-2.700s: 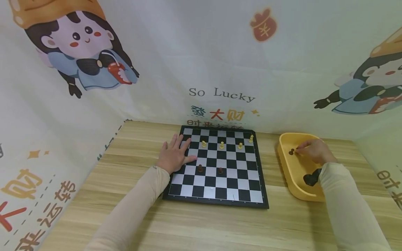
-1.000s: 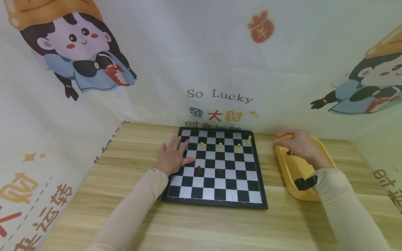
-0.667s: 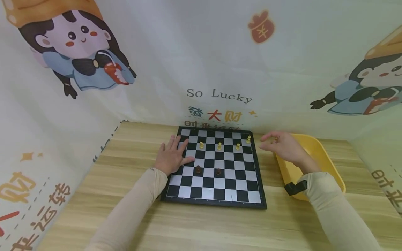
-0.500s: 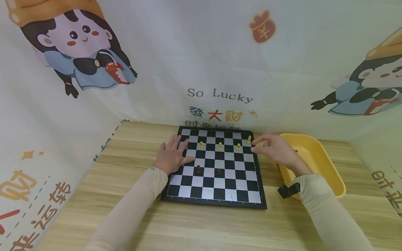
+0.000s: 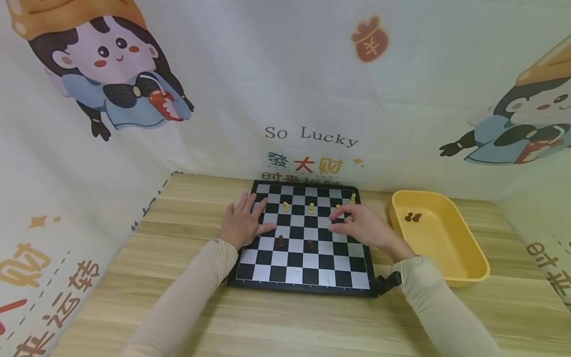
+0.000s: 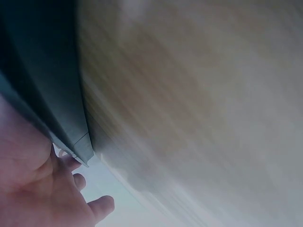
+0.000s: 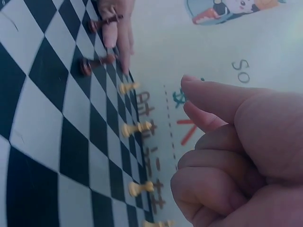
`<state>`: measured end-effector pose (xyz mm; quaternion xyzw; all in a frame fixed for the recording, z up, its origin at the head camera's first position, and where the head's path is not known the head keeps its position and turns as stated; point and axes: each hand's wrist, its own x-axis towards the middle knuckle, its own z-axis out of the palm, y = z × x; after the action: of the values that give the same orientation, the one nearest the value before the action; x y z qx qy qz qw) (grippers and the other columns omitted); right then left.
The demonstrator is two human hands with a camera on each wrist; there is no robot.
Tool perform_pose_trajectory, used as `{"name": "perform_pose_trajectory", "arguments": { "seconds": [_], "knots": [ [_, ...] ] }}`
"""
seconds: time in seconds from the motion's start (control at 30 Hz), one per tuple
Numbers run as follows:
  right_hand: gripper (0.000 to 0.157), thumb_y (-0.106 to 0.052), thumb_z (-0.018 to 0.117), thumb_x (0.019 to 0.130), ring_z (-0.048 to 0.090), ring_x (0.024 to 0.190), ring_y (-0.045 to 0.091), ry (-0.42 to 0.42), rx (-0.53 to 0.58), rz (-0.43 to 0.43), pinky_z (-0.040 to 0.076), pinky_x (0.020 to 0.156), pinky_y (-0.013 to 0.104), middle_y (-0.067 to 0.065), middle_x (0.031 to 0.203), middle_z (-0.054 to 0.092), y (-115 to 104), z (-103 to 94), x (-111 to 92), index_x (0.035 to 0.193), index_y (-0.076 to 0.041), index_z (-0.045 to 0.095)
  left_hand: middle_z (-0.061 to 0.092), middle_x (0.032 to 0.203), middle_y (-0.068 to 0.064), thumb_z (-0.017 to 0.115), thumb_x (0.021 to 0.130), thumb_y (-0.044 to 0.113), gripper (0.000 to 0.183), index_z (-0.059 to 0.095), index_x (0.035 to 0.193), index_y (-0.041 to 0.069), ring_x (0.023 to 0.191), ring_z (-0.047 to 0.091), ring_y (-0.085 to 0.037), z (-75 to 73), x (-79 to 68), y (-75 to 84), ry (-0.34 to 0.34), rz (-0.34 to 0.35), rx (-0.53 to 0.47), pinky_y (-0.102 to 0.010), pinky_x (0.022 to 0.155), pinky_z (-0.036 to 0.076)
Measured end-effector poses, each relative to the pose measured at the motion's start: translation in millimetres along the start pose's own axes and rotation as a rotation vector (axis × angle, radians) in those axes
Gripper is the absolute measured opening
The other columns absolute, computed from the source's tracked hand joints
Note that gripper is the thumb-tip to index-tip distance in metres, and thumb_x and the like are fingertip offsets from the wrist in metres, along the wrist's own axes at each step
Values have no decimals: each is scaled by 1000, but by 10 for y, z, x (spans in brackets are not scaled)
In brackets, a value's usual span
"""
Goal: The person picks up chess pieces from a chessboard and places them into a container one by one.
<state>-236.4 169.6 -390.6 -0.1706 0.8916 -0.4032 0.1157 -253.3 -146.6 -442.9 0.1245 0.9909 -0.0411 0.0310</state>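
Note:
A black-and-white chessboard [image 5: 294, 275] lies on the wooden table. My left hand [image 5: 243, 223] rests with fingers spread over its left edge; the left wrist view shows the palm beside the dark board side [image 6: 52, 61]. Over the right half of the board hovers my right hand [image 5: 361, 225], thumb and index finger apart with nothing between them, the other fingers curled in the right wrist view. Two dark brown chess pieces, one nearer the left hand [image 5: 281, 241] and another [image 5: 310, 244], stand on the board. Several pale yellow chess pieces [image 5: 311, 208] stand farther back, one partly behind my right fingers.
A yellow tray [image 5: 446, 253] sits right of the board with two dark brown pieces [image 5: 417, 217] in it. A printed cloth [image 5: 241, 89] rises behind the table and along both sides.
My right hand has left the two dark pieces in the tray and moved left, past the board's right edge, to above the squares. The left hand has stayed on the board's edge.

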Motion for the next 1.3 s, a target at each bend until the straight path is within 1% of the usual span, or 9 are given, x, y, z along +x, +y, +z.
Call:
{"name": "perform_pose_trajectory", "arguments": {
  "seconds": [0.23,0.43,0.6,0.7,0.93,1.1,1.3],
  "knots": [
    [34,-28,77,92,32,45,12,-42,25,-12,26,45,24,-6,52,37,2,164,85,119,-8,71,23,170,-18,32,101,69,81,27,163,17,159,17,-39,18,9,0,19,5,3,-65,121,29],
    [32,-27,78,91,33,45,11,-57,52,-17,28,47,23,-7,51,39,-12,296,136,116,-8,72,22,170,-18,32,101,70,82,26,163,17,160,16,-38,11,-7,-10,7,2,-1,-64,122,29],
    [32,-28,79,90,33,46,12,-62,58,21,27,47,24,-6,51,39,-20,390,137,115,-11,72,21,170,-18,32,101,69,81,26,163,17,160,16,-38,10,12,1,0,3,-10,-64,122,28],
    [32,-27,80,89,33,46,11,-71,80,37,26,45,24,-6,51,37,-9,448,139,116,-11,71,21,170,-18,32,101,69,81,26,163,17,160,16,-38,22,21,3,3,5,-15,-65,122,28],
    [31,-22,81,88,36,46,11,-107,139,56,28,48,23,-6,51,40,-14,533,143,115,-12,71,23,170,-18,34,100,70,83,28,163,18,159,17,-38,5,-7,0,19,-2,-11,-64,121,29],
    [28,-21,81,87,37,48,10,-99,133,69,28,49,23,-6,52,41,14,573,147,111,-13,72,25,169,-19,34,101,69,81,29,162,16,159,19,-39,16,5,0,28,5,-4,-65,120,31],
    [23,-23,81,87,39,49,10,-100,107,101,29,49,22,-6,54,44,54,620,148,108,-17,73,22,170,-17,33,100,70,82,27,163,18,160,16,-37,4,-5,-1,13,-3,-10,-64,122,29]
  ]
}}
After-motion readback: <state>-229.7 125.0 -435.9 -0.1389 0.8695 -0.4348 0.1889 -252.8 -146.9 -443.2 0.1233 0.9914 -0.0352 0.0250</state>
